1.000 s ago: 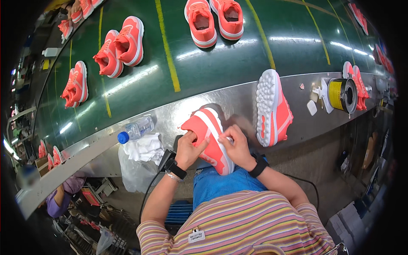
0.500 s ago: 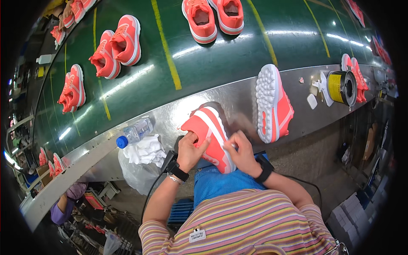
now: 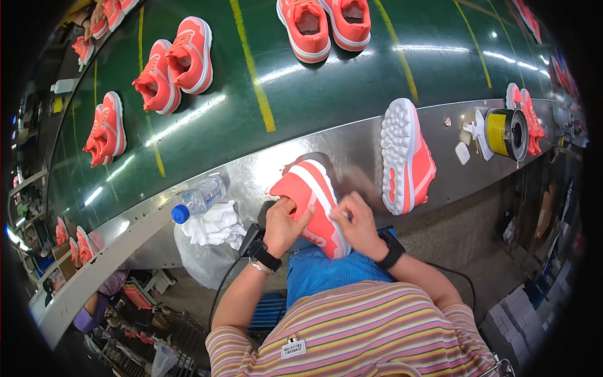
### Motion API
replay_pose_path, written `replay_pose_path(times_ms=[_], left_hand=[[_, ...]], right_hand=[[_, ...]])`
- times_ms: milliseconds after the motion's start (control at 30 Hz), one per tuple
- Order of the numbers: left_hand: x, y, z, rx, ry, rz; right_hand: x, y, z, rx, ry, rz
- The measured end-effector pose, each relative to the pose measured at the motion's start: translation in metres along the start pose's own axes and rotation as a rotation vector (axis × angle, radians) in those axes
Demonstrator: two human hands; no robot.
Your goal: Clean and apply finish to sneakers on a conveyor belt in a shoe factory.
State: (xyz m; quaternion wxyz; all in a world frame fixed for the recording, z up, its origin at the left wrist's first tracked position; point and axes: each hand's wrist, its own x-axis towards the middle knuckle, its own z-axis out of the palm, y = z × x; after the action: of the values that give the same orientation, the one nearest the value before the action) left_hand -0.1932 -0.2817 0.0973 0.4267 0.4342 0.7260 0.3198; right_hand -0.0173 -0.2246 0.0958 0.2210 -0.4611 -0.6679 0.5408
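A coral sneaker (image 3: 303, 191) with a white sole edge lies tilted on its side between my hands, at the metal ledge's near edge above my lap. My left hand (image 3: 282, 227) grips it at the opening, fingers partly inside the shoe and thumb outside on the upper. At the white sole edge my right hand (image 3: 362, 231) is closed in a pinch; whatever its fingertips hold is too small or hidden. To the right, a second coral sneaker (image 3: 424, 166) rests on its side on the ledge, its bumpy white sole turned left.
Along the ledge (image 3: 352, 141) runs a green belt (image 3: 207, 132) carrying several coral sneakers. A blue-capped bottle (image 3: 204, 196) lies left, beside white cloth (image 3: 217, 226) and a plastic bag (image 3: 198, 261). A yellow-labelled can (image 3: 504, 133) stands right. Another person's purple sleeve (image 3: 92, 314) shows lower left.
The sneakers at the top middle of the belt have shifted right in the picture. Both hands keep nearly the same hold and place on the coral sneaker.
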Motion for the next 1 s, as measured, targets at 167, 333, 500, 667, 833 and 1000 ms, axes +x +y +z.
replay_pose_path(times_ms=[167,333,500,667,833,1000], left_hand=[[0.001,0.002,-0.002,-0.023,-0.018,-0.057],[-0.002,0.001,-0.004,-0.025,-0.026,-0.046],[0.000,0.005,-0.005,0.027,-0.035,-0.038],[-0.001,-0.001,-0.002,0.016,-0.010,-0.046],[-0.001,0.002,-0.002,-0.024,-0.015,-0.093],[0.000,0.007,0.000,-0.025,-0.010,-0.047]], right_hand=[[0.031,-0.011,0.000,0.101,-0.027,0.001],[0.012,-0.009,-0.015,0.811,-0.010,0.495],[-0.002,-0.010,-0.006,0.111,0.041,0.099],[-0.009,-0.011,-0.005,-0.029,0.078,-0.166],[-0.004,-0.002,-0.006,-0.059,0.036,-0.149],[0.019,-0.011,-0.001,-0.024,0.054,-0.120]])
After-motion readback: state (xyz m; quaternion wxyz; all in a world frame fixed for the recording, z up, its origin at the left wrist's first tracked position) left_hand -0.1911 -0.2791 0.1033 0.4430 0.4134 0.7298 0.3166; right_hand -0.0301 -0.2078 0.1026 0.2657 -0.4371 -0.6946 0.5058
